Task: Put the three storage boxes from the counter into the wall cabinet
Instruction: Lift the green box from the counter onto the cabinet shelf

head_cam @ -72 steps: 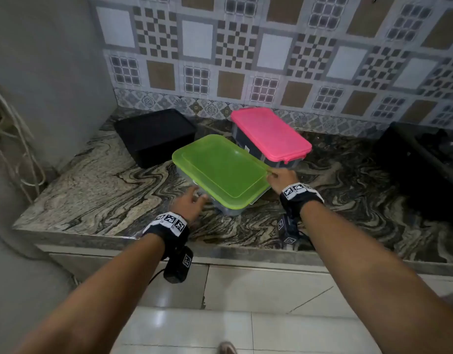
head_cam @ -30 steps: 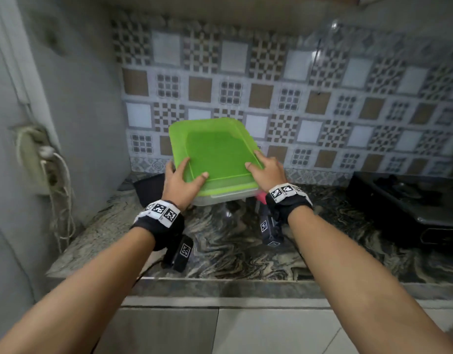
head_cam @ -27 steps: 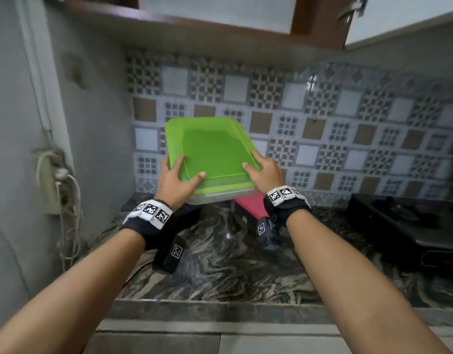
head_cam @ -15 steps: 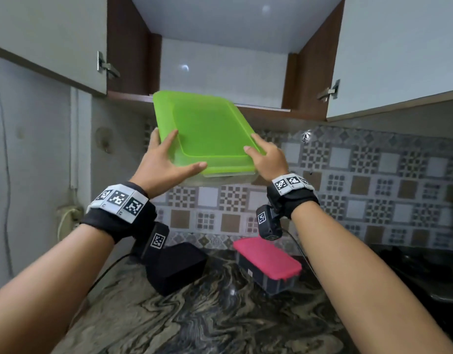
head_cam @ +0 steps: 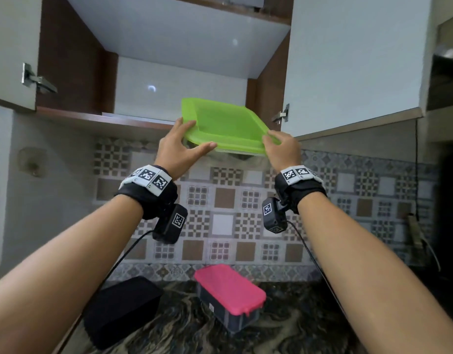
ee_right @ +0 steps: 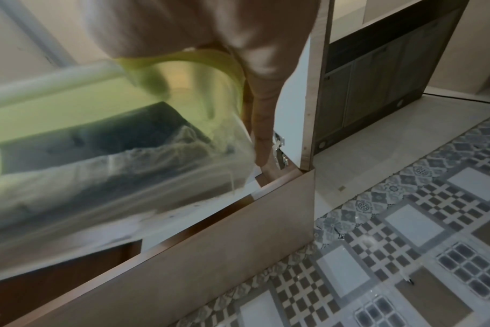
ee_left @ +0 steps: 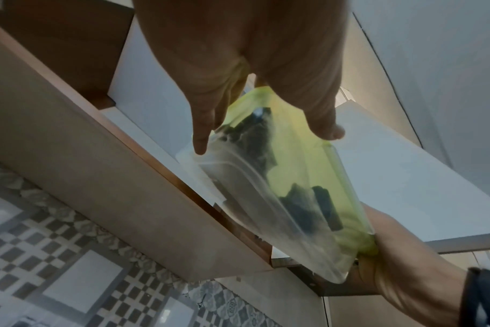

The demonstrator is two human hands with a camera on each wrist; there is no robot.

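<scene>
A clear storage box with a green lid (head_cam: 225,129) is up at the front edge of the open wall cabinet's bottom shelf (head_cam: 105,121), its far end tilted in over the shelf. My left hand (head_cam: 179,149) grips its near left corner, thumb on the lid. At the near right corner my right hand (head_cam: 281,149) grips it too. Seen from the left wrist, the box (ee_left: 280,188) holds dark items, with the left hand (ee_left: 238,66) above and the right hand (ee_left: 400,254) at its far end. The pink-lidded box (head_cam: 229,290) and the black box (head_cam: 120,307) stand on the counter below.
The cabinet's doors stand open at the left (head_cam: 11,47) and right (head_cam: 348,60), the right one close beside my right hand. No other item shows on the white shelf inside. The marbled counter (head_cam: 194,335) runs below the tiled wall; a dark hood (head_cam: 445,80) is at the far right.
Both hands have lifted the green-lidded box from the counter up to the cabinet shelf's edge and moved it to the right. The pink and black boxes have stayed in place.
</scene>
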